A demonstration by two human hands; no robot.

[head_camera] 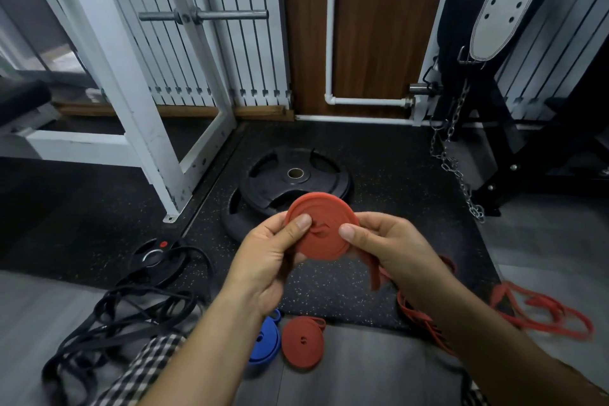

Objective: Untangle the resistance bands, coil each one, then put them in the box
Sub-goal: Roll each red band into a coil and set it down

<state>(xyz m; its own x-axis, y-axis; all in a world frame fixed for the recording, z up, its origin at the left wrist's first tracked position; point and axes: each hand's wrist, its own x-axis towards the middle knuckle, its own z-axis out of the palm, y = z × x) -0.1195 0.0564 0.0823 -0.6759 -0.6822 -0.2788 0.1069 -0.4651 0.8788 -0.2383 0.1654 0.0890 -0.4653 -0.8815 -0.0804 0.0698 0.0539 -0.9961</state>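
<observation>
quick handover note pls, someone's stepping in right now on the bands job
Left hand: grip on the red coil, thumb pressed on its face.
Right hand: also holding the coil, thumb on its face; the loose red tail hangs below it.
Done: a coiled red band and a coiled blue band lie on the floor near the lap.
Left: finish winding this one; untangle and coil the black bands at left and the loose red bands at right; box all. No box is in view.
</observation>
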